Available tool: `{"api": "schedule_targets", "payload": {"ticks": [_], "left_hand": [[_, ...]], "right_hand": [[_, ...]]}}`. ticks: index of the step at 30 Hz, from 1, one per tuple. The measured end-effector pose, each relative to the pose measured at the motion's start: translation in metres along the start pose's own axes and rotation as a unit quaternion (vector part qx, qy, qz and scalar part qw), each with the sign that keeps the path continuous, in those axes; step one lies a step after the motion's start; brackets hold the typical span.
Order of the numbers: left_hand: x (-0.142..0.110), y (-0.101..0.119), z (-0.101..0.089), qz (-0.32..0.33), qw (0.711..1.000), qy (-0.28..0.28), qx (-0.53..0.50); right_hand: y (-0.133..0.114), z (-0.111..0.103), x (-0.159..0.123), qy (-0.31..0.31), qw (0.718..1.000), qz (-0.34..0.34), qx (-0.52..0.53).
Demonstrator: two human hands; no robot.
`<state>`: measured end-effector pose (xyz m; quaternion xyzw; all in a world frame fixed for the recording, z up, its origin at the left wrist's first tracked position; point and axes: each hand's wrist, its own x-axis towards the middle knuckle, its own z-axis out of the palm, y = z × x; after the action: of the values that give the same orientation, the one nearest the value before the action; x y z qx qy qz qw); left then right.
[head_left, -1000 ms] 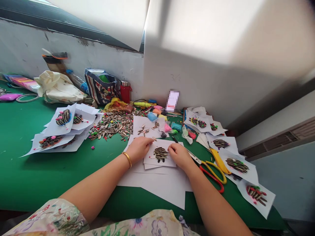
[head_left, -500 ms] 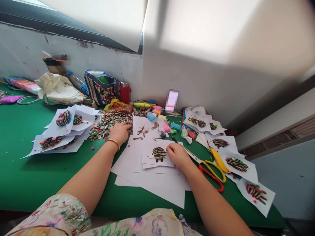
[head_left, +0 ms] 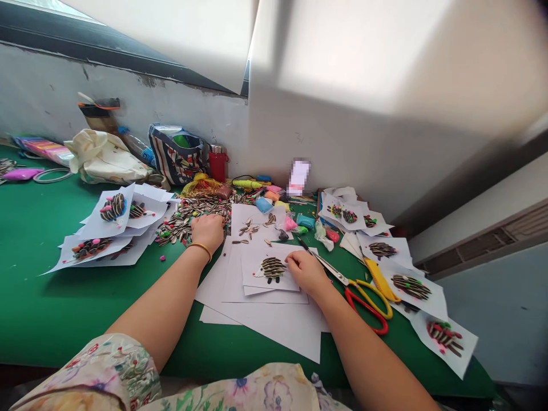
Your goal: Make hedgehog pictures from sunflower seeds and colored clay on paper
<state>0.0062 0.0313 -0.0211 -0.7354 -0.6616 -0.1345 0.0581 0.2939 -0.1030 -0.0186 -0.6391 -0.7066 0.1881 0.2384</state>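
My left hand (head_left: 208,230) lies at the right edge of a heap of striped sunflower seeds (head_left: 180,227), fingers curled down; whatever they pinch is hidden. On the papers in front of me is a white card (head_left: 252,279) with a hedgehog (head_left: 273,268) made of seeds, its face pale and its feet dark. My right hand (head_left: 305,271) is closed at the card's right edge, fingertips by the hedgehog's back. Loose seeds (head_left: 248,229) lie on a white sheet (head_left: 240,214) beyond the card.
Scissors (head_left: 368,299) with red and yellow handles and a yellow cutter (head_left: 380,279) lie right of my right hand. Seed-decorated cards flank both sides, including a left stack (head_left: 92,257). Coloured clay packets (head_left: 306,221), a red bottle (head_left: 217,164) and a striped bag (head_left: 177,154) stand behind.
The hedgehog card has shifted slightly left along with my right hand. The fingers of my left hand have drawn in and curled more at the seed heap.
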Motion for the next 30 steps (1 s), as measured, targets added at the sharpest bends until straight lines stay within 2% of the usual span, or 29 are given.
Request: {"api": "schedule_targets", "payload": {"ticks": [8,15,21,30], "left_hand": [[0.001,-0.005,-0.016,-0.055,0.997,0.022,-0.052],[-0.002,-0.007,-0.023,-0.066,0.997,-0.028,-0.036],[-0.002,-0.008,-0.013,0.016,0.998,-0.067,-0.011],[-0.003,-0.004,-0.01,0.004,0.998,-0.057,0.003]], "right_hand": [[0.001,0.001,0.0,-0.001,1.0,-0.01,0.002],[0.002,0.001,0.0,-0.001,1.0,-0.017,0.001],[-0.001,0.0,-0.001,-0.004,1.0,-0.023,0.0],[-0.001,-0.001,-0.001,-0.011,1.0,-0.018,-0.002]]}}
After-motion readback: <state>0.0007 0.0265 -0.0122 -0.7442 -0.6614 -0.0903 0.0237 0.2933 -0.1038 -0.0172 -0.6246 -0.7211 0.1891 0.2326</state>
